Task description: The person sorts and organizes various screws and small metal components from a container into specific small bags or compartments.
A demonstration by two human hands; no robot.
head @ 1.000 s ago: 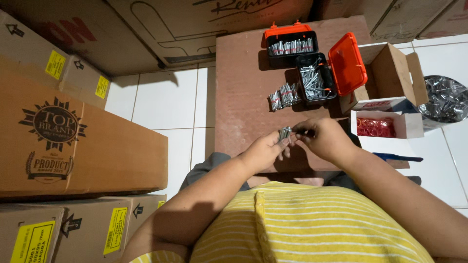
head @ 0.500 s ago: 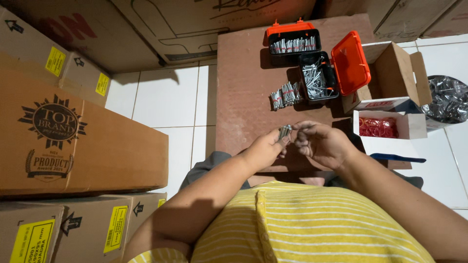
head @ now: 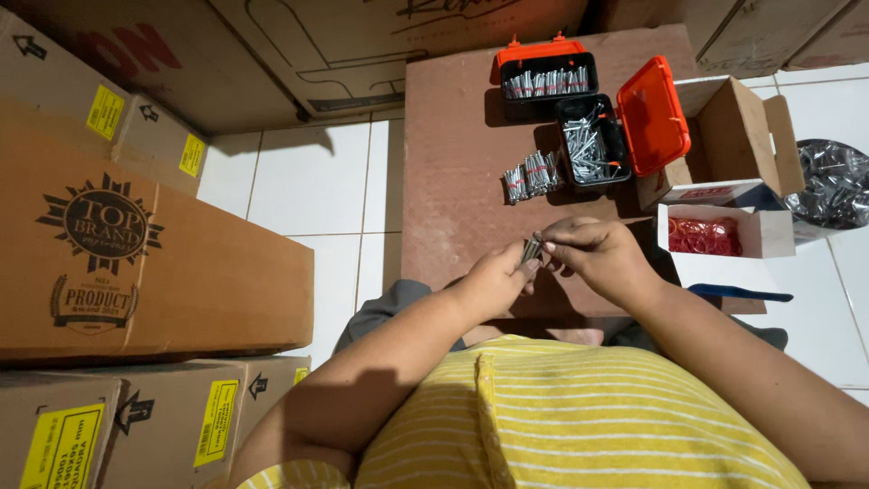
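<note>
Brown desk beneath: both hands pinched shut on small nail bundle, stiff, likely slippery, best gripped mid-length.

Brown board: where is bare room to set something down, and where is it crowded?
The brown board is bare along its left half, from the bundled silver nails to the left edge. The right side is crowded: two black orange-lidded cases, open cardboard boxes, and both hands holding a nail bundle.

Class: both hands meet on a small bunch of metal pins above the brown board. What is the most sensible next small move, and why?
Probably bind it: the left hand grips the bunch of pins, the right hand pinches its top, and the banded bundles already wear red bands.
</note>
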